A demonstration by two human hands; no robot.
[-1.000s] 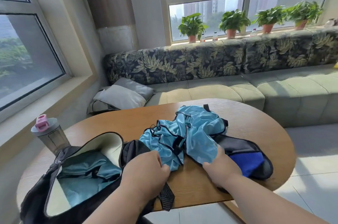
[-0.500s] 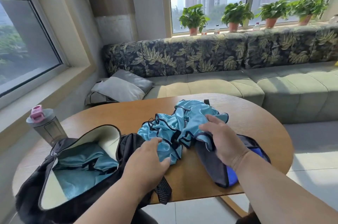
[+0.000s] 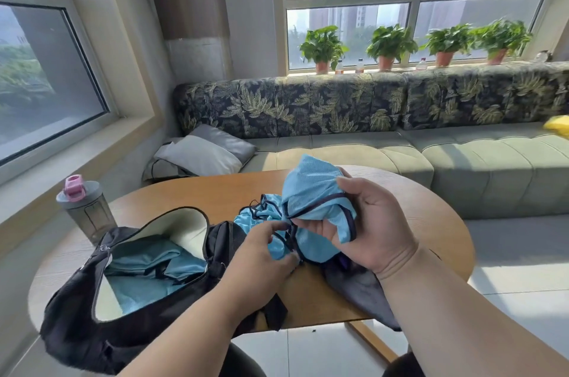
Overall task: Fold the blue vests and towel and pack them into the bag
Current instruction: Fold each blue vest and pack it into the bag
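1. Right hand [image 3: 374, 228] grips a bunched blue vest [image 3: 311, 192] and holds it up above the tabletop [image 3: 431, 222].
2. Left hand [image 3: 261, 249] pinches the vest's dark trim lower down.
3. Black bag [image 3: 147, 318] lies open on the left with blue cloth [image 3: 144, 269] inside.
4. Dark towel [image 3: 357, 287] lies under the right wrist.
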